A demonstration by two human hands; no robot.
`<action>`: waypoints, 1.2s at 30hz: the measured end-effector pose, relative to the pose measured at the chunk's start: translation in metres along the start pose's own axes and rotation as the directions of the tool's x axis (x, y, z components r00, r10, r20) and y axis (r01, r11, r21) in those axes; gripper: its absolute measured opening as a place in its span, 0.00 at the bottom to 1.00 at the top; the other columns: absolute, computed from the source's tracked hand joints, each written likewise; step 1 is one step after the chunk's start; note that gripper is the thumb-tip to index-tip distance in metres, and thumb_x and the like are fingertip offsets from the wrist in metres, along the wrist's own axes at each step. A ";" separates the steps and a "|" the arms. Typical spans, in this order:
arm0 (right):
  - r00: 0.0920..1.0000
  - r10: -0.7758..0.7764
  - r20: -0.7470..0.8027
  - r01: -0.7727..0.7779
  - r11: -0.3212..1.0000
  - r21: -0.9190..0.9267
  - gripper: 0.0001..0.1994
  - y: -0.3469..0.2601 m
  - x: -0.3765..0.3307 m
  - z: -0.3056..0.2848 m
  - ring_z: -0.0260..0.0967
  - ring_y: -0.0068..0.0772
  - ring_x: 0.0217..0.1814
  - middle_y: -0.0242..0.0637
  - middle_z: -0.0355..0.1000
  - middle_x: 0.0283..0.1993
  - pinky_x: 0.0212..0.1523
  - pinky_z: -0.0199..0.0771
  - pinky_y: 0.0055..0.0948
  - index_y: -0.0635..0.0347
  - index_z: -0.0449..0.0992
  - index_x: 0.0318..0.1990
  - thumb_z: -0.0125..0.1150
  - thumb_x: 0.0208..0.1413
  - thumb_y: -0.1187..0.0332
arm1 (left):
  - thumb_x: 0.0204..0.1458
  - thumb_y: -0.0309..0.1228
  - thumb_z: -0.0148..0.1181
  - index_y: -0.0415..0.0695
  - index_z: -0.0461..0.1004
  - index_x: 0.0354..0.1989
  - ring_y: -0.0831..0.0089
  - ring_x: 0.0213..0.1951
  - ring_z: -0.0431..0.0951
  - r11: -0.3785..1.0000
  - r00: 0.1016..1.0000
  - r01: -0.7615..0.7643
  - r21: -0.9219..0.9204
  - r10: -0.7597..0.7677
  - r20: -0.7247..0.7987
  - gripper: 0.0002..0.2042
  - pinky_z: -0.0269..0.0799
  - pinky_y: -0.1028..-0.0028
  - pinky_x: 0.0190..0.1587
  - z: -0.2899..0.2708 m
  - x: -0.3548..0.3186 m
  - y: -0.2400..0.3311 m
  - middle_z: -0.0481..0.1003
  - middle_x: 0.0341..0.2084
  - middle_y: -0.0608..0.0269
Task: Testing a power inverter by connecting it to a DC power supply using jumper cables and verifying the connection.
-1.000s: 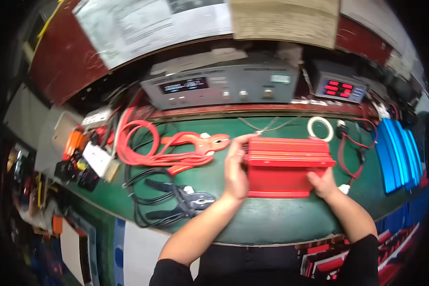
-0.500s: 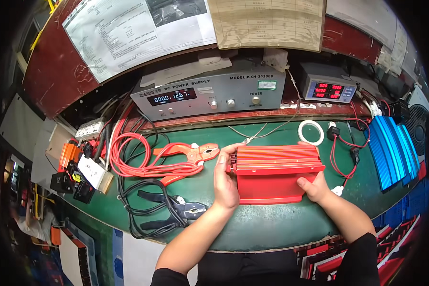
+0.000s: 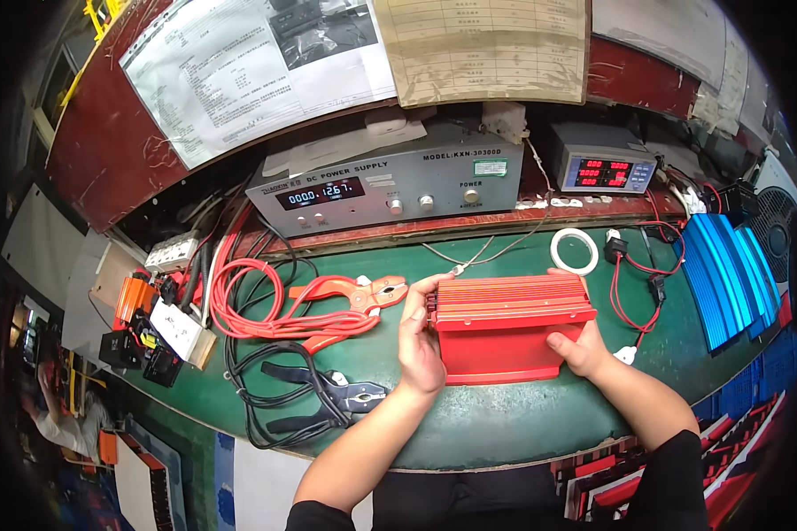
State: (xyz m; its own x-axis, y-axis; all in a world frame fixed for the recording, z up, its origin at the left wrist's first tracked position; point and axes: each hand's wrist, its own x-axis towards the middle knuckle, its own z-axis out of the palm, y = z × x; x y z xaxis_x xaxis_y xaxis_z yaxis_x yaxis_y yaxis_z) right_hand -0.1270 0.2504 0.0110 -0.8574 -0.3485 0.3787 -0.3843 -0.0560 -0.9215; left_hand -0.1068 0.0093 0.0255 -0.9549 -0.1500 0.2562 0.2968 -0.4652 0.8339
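Fingers (image 3: 564, 346) holding red box (image 3: 512, 327), long axis crosswise

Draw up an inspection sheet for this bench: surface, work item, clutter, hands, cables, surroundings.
Surface: green bench top, front edge in view.
Work item: red finned case, held between both hands.
Clutter: white ring behind the case; blue finned pieces at the right.
Hands: left hand at the case's left end; right hand at its right, thumb on the front.
Cables: red clamp and black clamp with looped leads.
Surroundings: large grey instrument and smaller instrument, displays lit; papers above.
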 end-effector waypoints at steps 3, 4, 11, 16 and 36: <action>1.000 -0.004 -0.007 0.004 1.000 -0.009 0.46 -0.001 -0.002 0.001 0.58 0.36 0.69 0.44 0.60 0.66 0.70 0.55 0.37 0.66 0.50 0.70 0.70 0.50 0.56 | 0.55 0.48 0.46 0.33 0.64 0.60 0.67 0.57 0.71 0.996 0.992 -0.047 -0.080 0.055 0.110 0.32 0.62 0.68 0.62 -0.004 -0.002 0.001 0.69 0.57 0.52; 0.999 -0.028 -0.020 0.027 0.999 -0.043 0.46 0.000 -0.001 0.001 0.59 0.36 0.69 0.44 0.60 0.65 0.70 0.55 0.37 0.66 0.50 0.70 0.70 0.50 0.56 | 0.55 0.48 0.46 0.33 0.64 0.60 0.67 0.57 0.71 0.995 0.992 -0.052 -0.081 0.060 0.111 0.32 0.62 0.68 0.62 -0.005 -0.001 0.000 0.69 0.57 0.52; 1.000 -0.005 -0.007 0.005 0.998 0.055 0.46 -0.007 -0.001 0.003 0.59 0.36 0.69 0.44 0.61 0.65 0.70 0.55 0.38 0.65 0.49 0.70 0.69 0.50 0.56 | 0.53 0.45 0.39 0.33 0.65 0.60 0.67 0.57 0.70 0.999 1.000 0.030 0.035 -0.030 0.002 0.32 0.60 0.69 0.63 0.004 -0.002 0.002 0.72 0.52 0.54; 1.000 0.005 -0.014 -0.005 1.000 0.007 0.45 0.000 -0.004 0.000 0.59 0.37 0.69 0.44 0.60 0.65 0.70 0.56 0.38 0.66 0.50 0.70 0.69 0.50 0.55 | 0.49 0.45 0.43 0.32 0.64 0.60 0.67 0.56 0.70 0.998 0.999 -0.017 -0.055 0.020 0.050 0.33 0.60 0.69 0.63 0.002 -0.007 0.000 0.72 0.53 0.54; 0.963 0.196 -0.183 -0.190 0.980 0.053 0.45 0.097 -0.054 -0.064 0.55 0.40 0.73 0.44 0.57 0.71 0.73 0.51 0.41 0.64 0.51 0.72 0.67 0.55 0.49 | 0.64 0.44 0.41 0.37 0.65 0.59 0.74 0.53 0.71 0.998 0.990 -0.061 0.004 0.060 0.129 0.24 0.63 0.74 0.59 -0.002 0.003 -0.027 0.71 0.49 0.61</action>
State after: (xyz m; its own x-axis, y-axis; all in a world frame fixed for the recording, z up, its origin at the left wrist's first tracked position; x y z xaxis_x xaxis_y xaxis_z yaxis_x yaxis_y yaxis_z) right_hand -0.1400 0.3240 -0.0936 -0.9640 -0.1757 0.1995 -0.1959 -0.0378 -0.9799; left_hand -0.1173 0.0196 0.0027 -0.9283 -0.0641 0.3664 0.3544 -0.4515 0.8189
